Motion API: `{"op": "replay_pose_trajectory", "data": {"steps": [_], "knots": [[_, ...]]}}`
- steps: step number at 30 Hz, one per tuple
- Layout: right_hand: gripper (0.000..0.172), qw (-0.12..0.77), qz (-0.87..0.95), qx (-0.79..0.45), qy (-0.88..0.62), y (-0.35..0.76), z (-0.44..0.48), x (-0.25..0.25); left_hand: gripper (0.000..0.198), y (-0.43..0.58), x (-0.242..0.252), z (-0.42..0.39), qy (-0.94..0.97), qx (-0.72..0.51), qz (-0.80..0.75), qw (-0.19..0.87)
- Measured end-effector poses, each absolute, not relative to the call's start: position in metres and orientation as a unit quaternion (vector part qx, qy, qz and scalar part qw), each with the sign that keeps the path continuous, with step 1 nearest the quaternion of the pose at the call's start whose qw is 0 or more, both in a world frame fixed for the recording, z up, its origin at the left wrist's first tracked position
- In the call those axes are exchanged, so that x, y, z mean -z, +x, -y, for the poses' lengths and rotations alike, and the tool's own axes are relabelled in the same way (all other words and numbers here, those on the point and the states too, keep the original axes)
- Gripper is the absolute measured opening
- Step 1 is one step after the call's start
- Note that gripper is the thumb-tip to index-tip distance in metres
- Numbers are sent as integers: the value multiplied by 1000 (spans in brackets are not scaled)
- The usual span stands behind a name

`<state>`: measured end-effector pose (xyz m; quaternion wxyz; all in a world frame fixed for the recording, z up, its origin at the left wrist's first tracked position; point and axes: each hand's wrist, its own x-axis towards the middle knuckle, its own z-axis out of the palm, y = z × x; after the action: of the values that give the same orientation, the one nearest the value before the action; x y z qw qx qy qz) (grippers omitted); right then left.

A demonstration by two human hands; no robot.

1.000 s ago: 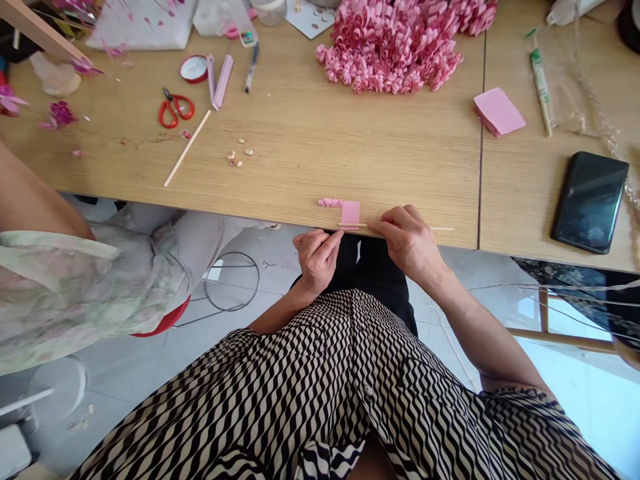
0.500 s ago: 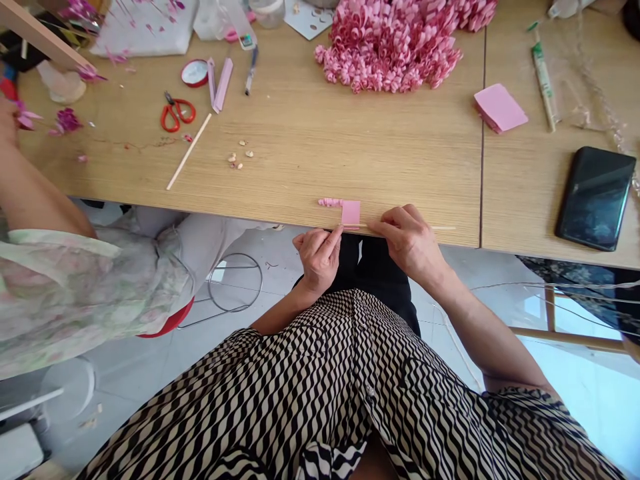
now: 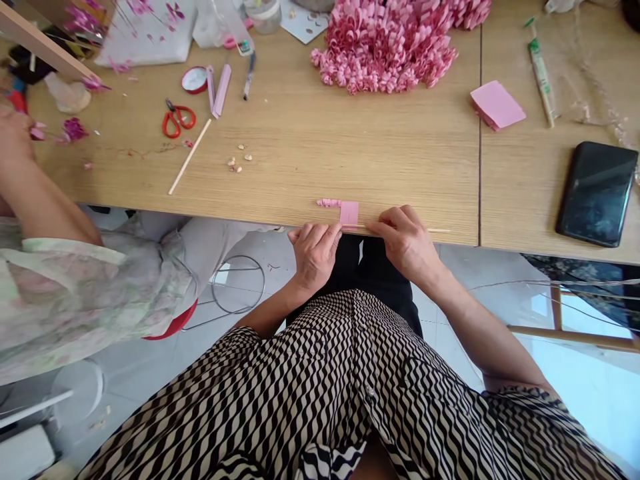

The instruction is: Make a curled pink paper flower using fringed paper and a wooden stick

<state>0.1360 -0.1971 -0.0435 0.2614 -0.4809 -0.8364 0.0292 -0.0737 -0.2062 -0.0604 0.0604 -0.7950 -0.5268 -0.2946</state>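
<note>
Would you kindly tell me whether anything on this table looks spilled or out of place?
A few small pale bits lie loose on the table, right of the red-handled scissors. They look like stray crumbs or scraps, though they are too small to identify.

My L grip (image 3: 315, 257) is curled, w/ fingers bent and pointing to the right. My R grip (image 3: 407, 243) is angled the opposite way, fingers together and pointing left. Both grips are near each other, not touching. My L forearm (image 3: 270, 317) and R forearm (image 3: 480, 327) slope inward, wrists slightly bent.
</note>
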Motion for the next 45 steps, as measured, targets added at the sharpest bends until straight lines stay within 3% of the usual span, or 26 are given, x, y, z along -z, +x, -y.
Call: {"op": "replay_pose_trajectory", "data": {"steps": [11, 22, 29, 38, 45], "knots": [[26, 288, 830, -23, -478, 127, 199, 44, 26, -78, 57, 192, -815, 250, 522, 38], [30, 258, 837, -54, -480, 127, 193, 46, 35, -81, 64, 190, -813, 274, 510, 57], [30, 255, 839, -42, -478, 127, 193, 46, 31, -76, 63, 199, -819, 279, 495, 80], [34, 272, 835, -48, -475, 127, 191, 45, 27, -79, 54, 186, -778, 379, 500, 3], [32, 273, 830, -64, -483, 127, 190, 44, 16, -78, 53, 180, -783, 359, 508, -14]]}}
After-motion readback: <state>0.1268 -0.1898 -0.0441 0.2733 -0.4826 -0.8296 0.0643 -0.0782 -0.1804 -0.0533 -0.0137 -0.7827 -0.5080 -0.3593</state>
